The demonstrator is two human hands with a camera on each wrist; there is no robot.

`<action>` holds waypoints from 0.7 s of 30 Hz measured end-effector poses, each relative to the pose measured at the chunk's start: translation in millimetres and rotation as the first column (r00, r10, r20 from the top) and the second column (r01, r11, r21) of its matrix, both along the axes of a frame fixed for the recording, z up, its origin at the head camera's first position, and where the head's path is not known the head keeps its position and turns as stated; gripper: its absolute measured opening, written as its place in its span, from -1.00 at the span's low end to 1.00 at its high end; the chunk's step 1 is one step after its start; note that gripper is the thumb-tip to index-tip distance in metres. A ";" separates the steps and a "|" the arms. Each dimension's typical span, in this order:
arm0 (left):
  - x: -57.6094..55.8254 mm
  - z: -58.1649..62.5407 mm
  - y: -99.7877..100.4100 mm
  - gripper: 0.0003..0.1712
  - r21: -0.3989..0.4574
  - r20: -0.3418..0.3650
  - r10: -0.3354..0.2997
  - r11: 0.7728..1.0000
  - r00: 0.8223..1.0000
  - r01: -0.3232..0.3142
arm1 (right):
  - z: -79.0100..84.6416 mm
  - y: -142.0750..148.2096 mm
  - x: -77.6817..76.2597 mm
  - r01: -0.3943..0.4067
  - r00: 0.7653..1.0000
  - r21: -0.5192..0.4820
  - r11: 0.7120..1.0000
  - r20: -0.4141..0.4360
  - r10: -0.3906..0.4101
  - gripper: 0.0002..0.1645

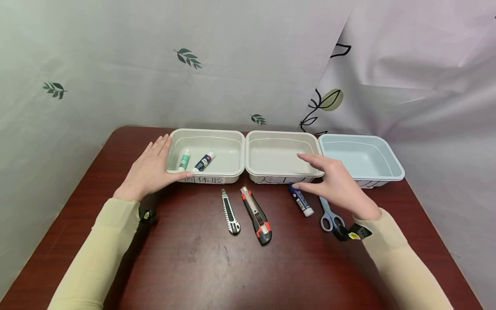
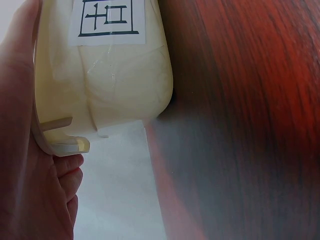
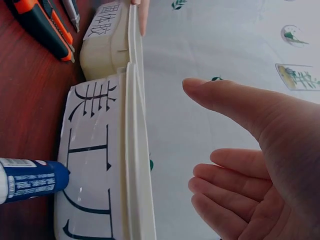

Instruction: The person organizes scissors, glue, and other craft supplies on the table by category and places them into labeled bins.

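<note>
My left hand [image 1: 150,168] rests on the left corner of a cream bin [image 1: 226,157], its thumb along the front rim and its fingers straight at the side. Inside that bin lie a green glue stick [image 1: 184,160] and a dark blue glue stick [image 1: 204,161]. Over the front right corner of the middle bin [image 1: 279,157], my right hand [image 1: 336,183] hovers with thumb and fingers spread, holding nothing. Below its thumb, a blue glue stick [image 1: 300,200] lies on the table, also seen beside the bin's label in the right wrist view. Light blue scissors [image 1: 328,215] lie under that hand, blades partly hidden.
A slim silver-and-black utility knife [image 1: 230,212] and a larger red-and-black utility knife [image 1: 256,216] lie in front of the bins. At the right end of the row stands a pale blue bin [image 1: 360,157]. Patterned cloth [image 1: 248,64] hangs behind the dark red table [image 1: 186,267].
</note>
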State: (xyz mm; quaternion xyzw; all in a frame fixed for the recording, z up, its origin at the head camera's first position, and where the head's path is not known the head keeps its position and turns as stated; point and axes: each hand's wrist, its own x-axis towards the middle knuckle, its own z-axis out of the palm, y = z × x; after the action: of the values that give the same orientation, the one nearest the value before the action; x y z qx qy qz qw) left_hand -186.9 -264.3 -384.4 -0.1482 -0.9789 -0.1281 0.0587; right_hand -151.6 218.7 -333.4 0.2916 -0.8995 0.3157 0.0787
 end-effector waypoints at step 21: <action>0.5 1.3 1.0 0.46 -0.014 0.006 0.001 1.000 1.000 -0.001 | -22.6 17.4 26.6 0.046 0.998 0.063 0.997 0.030 -0.048 -0.19</action>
State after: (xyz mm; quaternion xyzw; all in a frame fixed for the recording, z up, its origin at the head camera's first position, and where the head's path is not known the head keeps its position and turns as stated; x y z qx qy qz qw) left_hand -186.4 -263.3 -383.2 -0.1477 -0.9800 -0.1217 0.0547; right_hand -125.0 236.1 -356.0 0.2674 -0.9167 0.2901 0.0627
